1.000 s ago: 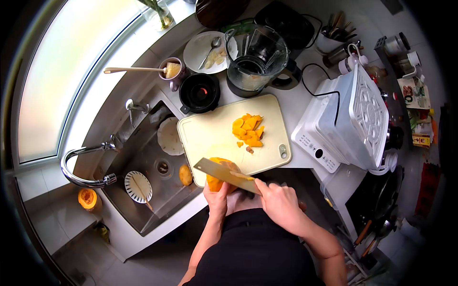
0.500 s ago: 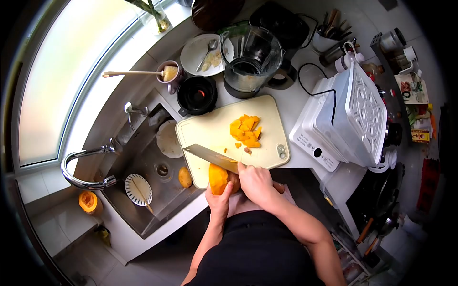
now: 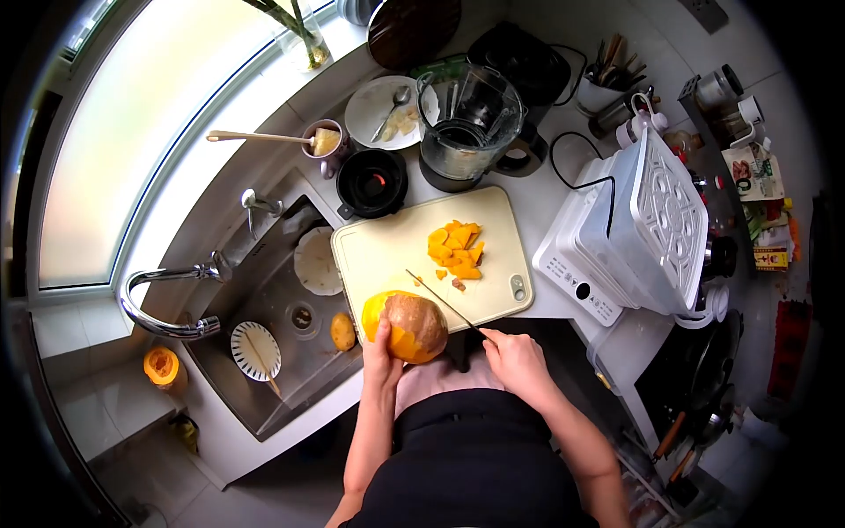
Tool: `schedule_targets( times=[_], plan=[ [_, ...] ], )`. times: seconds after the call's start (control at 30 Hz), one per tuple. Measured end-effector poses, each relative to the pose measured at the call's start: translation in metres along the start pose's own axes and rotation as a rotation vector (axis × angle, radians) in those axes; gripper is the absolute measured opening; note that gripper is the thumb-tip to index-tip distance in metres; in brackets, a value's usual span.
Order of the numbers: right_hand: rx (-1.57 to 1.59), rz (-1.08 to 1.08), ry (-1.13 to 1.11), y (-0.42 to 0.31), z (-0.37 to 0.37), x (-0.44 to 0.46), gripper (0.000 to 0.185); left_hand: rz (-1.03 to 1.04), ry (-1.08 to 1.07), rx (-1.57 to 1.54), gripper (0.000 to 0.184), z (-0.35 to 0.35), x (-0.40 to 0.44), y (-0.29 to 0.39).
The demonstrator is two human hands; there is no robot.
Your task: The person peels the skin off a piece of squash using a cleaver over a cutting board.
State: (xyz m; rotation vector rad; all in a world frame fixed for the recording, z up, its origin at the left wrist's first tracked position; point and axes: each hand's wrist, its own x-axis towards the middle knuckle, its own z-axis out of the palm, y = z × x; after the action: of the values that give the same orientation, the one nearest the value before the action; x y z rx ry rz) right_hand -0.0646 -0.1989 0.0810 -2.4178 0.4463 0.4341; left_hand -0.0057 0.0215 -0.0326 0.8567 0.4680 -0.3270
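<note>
A partly peeled pumpkin (image 3: 421, 327) is held near the front edge of the cream cutting board (image 3: 378, 242), bare orange flesh on its left and tan skin on its right. My left hand (image 3: 381, 359) grips it from the left and below. In my right hand (image 3: 518, 359) is a kitchen knife (image 3: 442, 301), gripped by its handle just right of the pumpkin. Its blade is seen nearly edge-on, slanting up and left over the board. Behind the blade lies a small heap of cut pumpkin pieces (image 3: 456, 251), with a few scraps beside it.
To the left, a steel sink (image 3: 290, 387) holds a potato (image 3: 342, 332) and a striped dish (image 3: 256, 351). A black pot (image 3: 371, 183), a plate (image 3: 365, 110) and a blender jug (image 3: 471, 132) stand behind the board. A white appliance (image 3: 585, 255) stands right. Another cut pumpkin piece (image 3: 165, 368) sits far left.
The knife has come off the pumpkin and moved right, its blade turned edge-on. The pumpkin has been turned, showing more tan skin. My right hand has shifted right and down.
</note>
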Motion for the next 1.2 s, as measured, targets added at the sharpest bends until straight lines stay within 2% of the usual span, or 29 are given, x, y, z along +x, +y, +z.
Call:
schedule_targets(
  times=[0.07, 0.2, 0.33, 0.4, 0.47, 0.5, 0.53, 0.6, 0.67, 0.73, 0.77, 0.8, 0.93, 1.0, 1.2],
  plan=[
    [-0.001, -0.005, 0.009, 0.002, 0.003, 0.003, 0.024, -0.311, -0.023, -0.246, 0.049, -0.010, 0.014, 0.001],
    [0.019, -0.056, 0.050, 0.005, 0.009, 0.012, 0.024, -0.413, 0.060, -0.245, 0.045, -0.010, 0.026, 0.003],
    [0.047, -0.128, 0.052, 0.009, 0.029, 0.027, 0.024, -0.353, 0.118, -0.252, 0.042, -0.012, 0.031, 0.005],
    [0.007, -0.129, 0.046, 0.007, 0.035, 0.028, 0.023, -0.261, 0.109, -0.223, 0.043, -0.010, 0.022, 0.002],
    [0.029, -0.119, 0.039, 0.007, 0.036, 0.031, 0.024, -0.119, -0.071, -0.166, 0.049, -0.007, 0.006, -0.002],
    [0.048, -0.104, 0.033, 0.008, 0.037, 0.032, 0.024, -0.048, -0.063, -0.049, 0.055, -0.001, -0.004, -0.008],
    [0.050, -0.111, 0.028, 0.008, 0.038, 0.033, 0.024, 0.000, -0.031, 0.160, 0.052, 0.004, -0.012, -0.016],
    [0.036, -0.142, 0.042, 0.007, 0.040, 0.037, 0.021, -0.093, 0.067, 0.435, 0.050, 0.005, -0.021, -0.024],
    [0.052, -0.139, 0.030, 0.006, 0.040, 0.040, 0.022, -0.072, 0.078, 0.476, 0.048, 0.007, -0.023, -0.026],
    [0.066, -0.137, 0.021, 0.007, 0.039, 0.042, 0.024, -0.006, 0.134, 0.365, 0.044, 0.001, -0.018, -0.032],
    [0.063, -0.141, 0.021, 0.007, 0.039, 0.042, 0.024, 0.024, 0.078, 0.236, 0.045, -0.001, -0.014, -0.036],
    [0.060, -0.145, 0.021, 0.007, 0.039, 0.042, 0.024, 0.029, 0.078, 0.238, 0.045, 0.003, -0.012, -0.033],
    [0.111, -0.157, 0.074, 0.008, 0.027, 0.028, 0.023, -0.074, 0.038, 0.020, 0.048, 0.020, -0.008, -0.021],
    [0.099, -0.239, 0.197, 0.016, 0.018, 0.008, 0.021, -0.143, 0.126, -0.205, 0.046, 0.028, -0.007, -0.022],
    [-0.110, -0.244, 0.216, 0.036, 0.000, -0.029, 0.036, -0.100, 0.180, -0.217, 0.045, 0.044, -0.010, -0.030]
  ],
)
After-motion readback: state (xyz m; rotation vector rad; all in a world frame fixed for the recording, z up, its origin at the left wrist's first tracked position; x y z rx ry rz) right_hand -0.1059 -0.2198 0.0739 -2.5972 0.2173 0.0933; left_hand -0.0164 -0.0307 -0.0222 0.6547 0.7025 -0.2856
